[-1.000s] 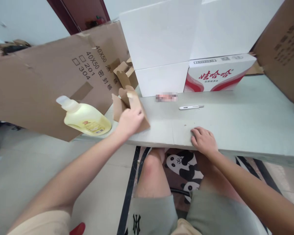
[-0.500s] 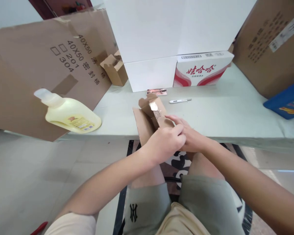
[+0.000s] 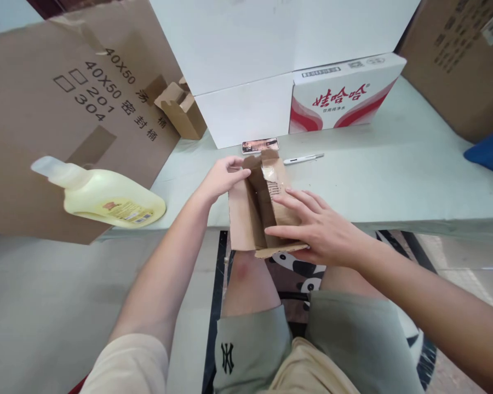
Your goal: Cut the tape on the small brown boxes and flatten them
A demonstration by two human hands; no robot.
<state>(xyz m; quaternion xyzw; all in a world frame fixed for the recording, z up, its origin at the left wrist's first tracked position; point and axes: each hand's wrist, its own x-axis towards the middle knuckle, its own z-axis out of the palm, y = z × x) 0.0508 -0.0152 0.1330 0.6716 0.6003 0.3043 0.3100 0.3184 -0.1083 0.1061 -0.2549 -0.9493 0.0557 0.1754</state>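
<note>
A small open cardboard box [image 3: 243, 219], its flaps raised, sits at the front edge of the table in the head view. My left hand [image 3: 224, 178] is closed on the box's far left edge, thumb on top. Across the right flap lie the fingers of my right hand [image 3: 320, 227], holding the near right corner, with part of the near flap under the hand. A printed label and a piece of clear tape show on the right flap. Just beyond the box are a white pen-like cutter [image 3: 304, 158] and a small flat pink-and-black packet [image 3: 259, 145].
A pale yellow bottle [image 3: 115, 197] lies tilted at the left, before a large carton [image 3: 36, 109]. White boxes [image 3: 242, 120] and a red-and-white carton [image 3: 343, 104] stand behind. Another small cardboard box [image 3: 187, 117] is at back left, and a blue container [image 3: 491, 153] at right.
My left hand has moved from beside my right hand at the near right corner to the far left edge. My right hand has spread over the right flap, and the box's opening shows more.
</note>
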